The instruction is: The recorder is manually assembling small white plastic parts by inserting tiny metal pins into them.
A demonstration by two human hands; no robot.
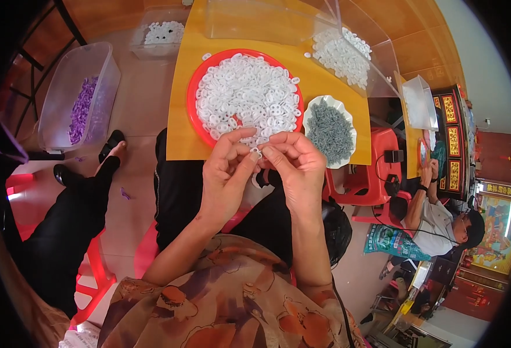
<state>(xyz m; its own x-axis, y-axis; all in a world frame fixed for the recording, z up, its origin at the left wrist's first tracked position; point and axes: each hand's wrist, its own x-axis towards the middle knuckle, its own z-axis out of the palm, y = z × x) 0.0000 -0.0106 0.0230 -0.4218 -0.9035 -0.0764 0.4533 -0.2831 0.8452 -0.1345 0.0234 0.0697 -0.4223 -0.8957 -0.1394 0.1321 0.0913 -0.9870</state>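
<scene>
My left hand [226,180] and my right hand [297,171] meet at the near edge of the yellow table. Both are closed in a pinch on one small white plastic piece with holes [256,152], held between thumbs and fingertips. Just beyond them is a round red tray [193,95] heaped with similar white pieces [247,93]. A patch of red bottom shows through the near part of the heap. To the right of the tray stands a white scalloped dish [353,124] full of small grey-green pieces [330,132], their exact kind too small to tell.
Clear plastic bins [267,23] stand at the table's far side, one beside more white pieces [342,55]. A floor bin [46,110] holds purple pieces [83,110]. Red stools [377,168] stand at the right. One person sits at left; another person [441,223] works at far right.
</scene>
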